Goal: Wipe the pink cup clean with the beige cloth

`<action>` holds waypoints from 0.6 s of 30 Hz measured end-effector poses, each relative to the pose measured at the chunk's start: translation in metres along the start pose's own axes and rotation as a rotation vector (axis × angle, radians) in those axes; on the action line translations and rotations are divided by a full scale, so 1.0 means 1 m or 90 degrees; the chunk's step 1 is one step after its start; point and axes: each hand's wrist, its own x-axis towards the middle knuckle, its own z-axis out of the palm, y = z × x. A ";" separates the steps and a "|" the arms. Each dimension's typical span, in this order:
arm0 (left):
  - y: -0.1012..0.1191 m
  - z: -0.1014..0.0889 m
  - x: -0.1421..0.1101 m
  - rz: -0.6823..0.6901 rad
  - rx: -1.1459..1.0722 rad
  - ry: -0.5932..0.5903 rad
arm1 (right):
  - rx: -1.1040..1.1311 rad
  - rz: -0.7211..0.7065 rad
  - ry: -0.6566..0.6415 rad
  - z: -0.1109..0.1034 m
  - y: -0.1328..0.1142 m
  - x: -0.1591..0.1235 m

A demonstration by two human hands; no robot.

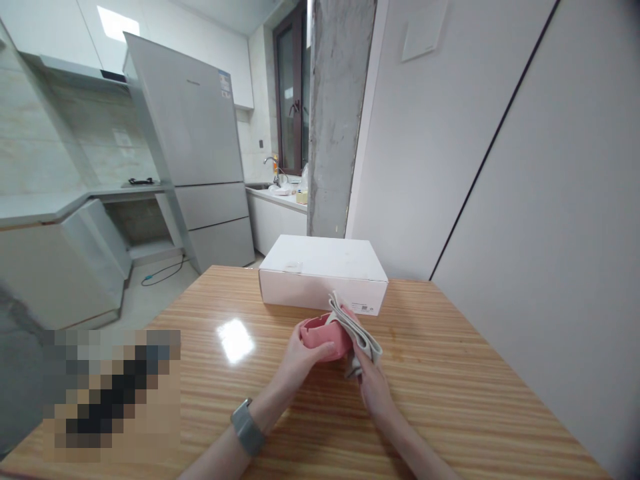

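Kitchen across the upper left of the frame: tall gray fridge [193, 147] beside white cabinets, white counter [277, 199] with a metal faucet [271, 163] beyond it, and a dark-framed glass door [289, 93] at the back. Rough concrete pillar [335, 113] at top center, plain white wall [490, 200] along the right. Striped wooden table [440, 387] filling the lower part of the frame, with a pixelated patch [110, 393] covering the lower left corner. White box [323, 277] lying flat near the far edge of the table, at the center of the frame.

Just in front of the box, at lower center, a pink object [325, 337] cupped in the left grip [300, 353], closed around it and holding it in the air. Folded gray-white cloth [361, 337] pinched in the right grip [373, 393], closed on it, with the cloth touching the right side of the pink object. Gray watch [247, 427] on the left wrist.
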 end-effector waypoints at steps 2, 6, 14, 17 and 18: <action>0.002 -0.001 0.000 -0.014 -0.053 -0.051 | 0.005 0.025 0.057 0.001 -0.001 0.002; 0.006 -0.003 0.000 -0.044 -0.144 -0.128 | 0.095 0.080 0.142 0.008 -0.020 0.007; 0.008 -0.004 -0.004 0.008 -0.155 -0.165 | 0.148 0.157 0.000 0.021 -0.040 0.000; 0.007 -0.002 -0.004 -0.011 -0.179 -0.192 | 0.133 0.140 -0.058 0.024 -0.036 0.000; 0.005 -0.002 -0.004 -0.017 -0.173 -0.171 | 0.119 0.126 -0.062 0.023 -0.033 0.000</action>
